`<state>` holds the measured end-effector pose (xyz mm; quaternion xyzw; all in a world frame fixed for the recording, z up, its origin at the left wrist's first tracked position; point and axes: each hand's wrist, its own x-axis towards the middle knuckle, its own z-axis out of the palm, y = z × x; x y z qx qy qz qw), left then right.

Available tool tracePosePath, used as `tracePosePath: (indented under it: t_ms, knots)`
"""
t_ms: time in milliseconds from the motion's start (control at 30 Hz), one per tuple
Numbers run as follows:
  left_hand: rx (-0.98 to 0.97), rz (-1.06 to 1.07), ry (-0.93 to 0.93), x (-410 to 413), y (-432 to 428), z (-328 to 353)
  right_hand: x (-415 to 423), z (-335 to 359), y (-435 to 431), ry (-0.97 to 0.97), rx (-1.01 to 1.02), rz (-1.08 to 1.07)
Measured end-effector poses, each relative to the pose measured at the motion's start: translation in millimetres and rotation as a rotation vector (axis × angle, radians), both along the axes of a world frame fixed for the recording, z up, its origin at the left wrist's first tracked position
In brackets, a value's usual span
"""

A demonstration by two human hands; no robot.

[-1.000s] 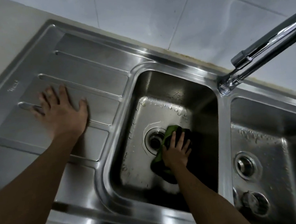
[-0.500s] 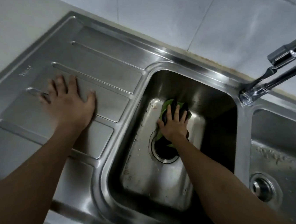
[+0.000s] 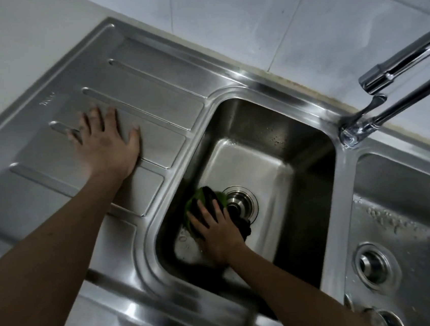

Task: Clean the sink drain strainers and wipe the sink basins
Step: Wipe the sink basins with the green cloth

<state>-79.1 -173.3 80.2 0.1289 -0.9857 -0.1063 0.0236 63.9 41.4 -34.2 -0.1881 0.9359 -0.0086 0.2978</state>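
Note:
A stainless steel double sink fills the view. In the left basin (image 3: 267,162), my right hand (image 3: 217,231) presses a green and black cloth (image 3: 204,199) flat on the wet basin floor, just left of the round drain strainer (image 3: 240,202). Its fingers lie straight over the cloth. My left hand (image 3: 106,145) rests flat with spread fingers on the ribbed drainboard (image 3: 148,98). The right basin (image 3: 413,221) shows a second drain strainer (image 3: 374,265) at its floor, with water drops around it.
A chrome faucet (image 3: 387,91) rises from the ridge between the basins and reaches out to the upper right. White wall tiles (image 3: 259,12) stand behind the sink. Another round fitting (image 3: 389,319) sits at the bottom right edge.
My right hand has slid the cloth from the far side of the drain toward the near left of the basin floor, uncovering the strainer. My left hand stays on the drainboard.

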Motion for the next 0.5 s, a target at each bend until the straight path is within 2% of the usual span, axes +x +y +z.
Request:
tracePosePath:
  t_ms: [133,233,333,500]
  knots:
    - [0.031,-0.004,-0.001,1.8,-2.5,1.4,32.6,6.2,18.7,-0.148,0.001,0.245]
    - [0.062,-0.014,0.005,1.7,-4.0,3.3,50.6,12.4,52.4,-0.226,0.068,0.308]
    - [0.087,-0.019,0.01,2.8,-4.7,4.2,58.8,15.7,75.2,-0.301,0.189,0.064]
    - [0.098,-0.019,0.023,3.1,-7.4,2.0,28.7,11.2,74.9,-0.215,0.234,-0.475]
